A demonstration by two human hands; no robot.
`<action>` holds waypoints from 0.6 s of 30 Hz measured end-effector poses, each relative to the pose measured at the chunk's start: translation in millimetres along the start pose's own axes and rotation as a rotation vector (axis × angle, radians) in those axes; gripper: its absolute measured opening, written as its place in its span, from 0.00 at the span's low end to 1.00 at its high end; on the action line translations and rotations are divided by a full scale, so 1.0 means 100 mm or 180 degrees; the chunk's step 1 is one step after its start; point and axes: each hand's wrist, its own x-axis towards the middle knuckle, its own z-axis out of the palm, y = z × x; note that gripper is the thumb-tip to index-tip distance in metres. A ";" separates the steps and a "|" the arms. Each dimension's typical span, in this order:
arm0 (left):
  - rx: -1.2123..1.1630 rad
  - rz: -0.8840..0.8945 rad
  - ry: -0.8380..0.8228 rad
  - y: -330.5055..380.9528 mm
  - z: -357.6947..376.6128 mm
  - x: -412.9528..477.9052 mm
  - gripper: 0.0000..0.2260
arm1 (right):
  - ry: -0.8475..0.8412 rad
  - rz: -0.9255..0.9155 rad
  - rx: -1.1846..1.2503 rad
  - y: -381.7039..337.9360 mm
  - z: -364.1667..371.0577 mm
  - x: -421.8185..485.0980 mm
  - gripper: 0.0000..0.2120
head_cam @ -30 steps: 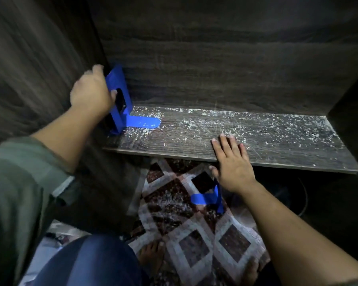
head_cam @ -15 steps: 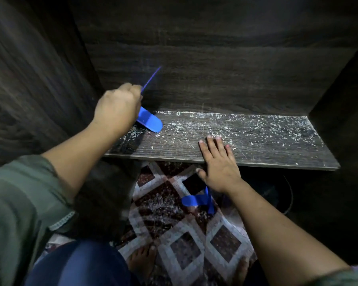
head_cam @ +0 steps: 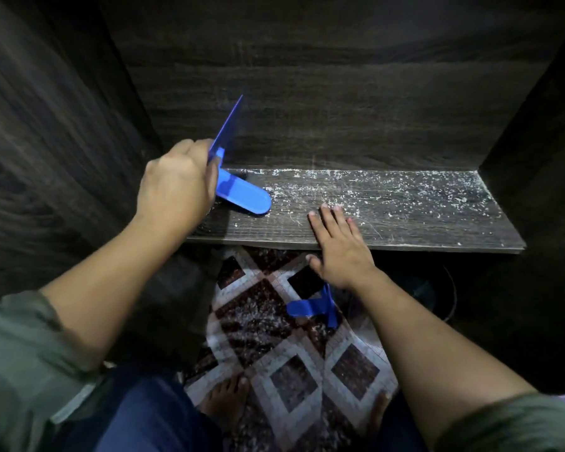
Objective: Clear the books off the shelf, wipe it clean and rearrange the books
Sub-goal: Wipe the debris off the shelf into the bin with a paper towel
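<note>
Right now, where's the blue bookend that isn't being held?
Head view, centre-right: the loose bookend sits on the patterned rug below the shelf, by the right hand.

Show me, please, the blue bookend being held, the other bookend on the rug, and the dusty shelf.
held bookend (head_cam: 243, 195): head view, its flat base tongue.
bookend on the rug (head_cam: 305, 308): head view, its flat tongue.
shelf (head_cam: 421, 220): head view, bare dusty top surface.

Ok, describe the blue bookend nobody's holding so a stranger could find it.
Below the dusty dark wooden shelf lies a diamond-patterned rug. On it, just beneath the right hand, lies the L-shaped blue bookend. Its twin is up at the shelf, gripped by the left hand.
</note>
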 end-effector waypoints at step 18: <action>0.0580 0.0157 -0.2817 0.71 0.44 -1.25 0.11 | 0.0233 0.0001 0.0017 0.17 -0.05 0.01 0.40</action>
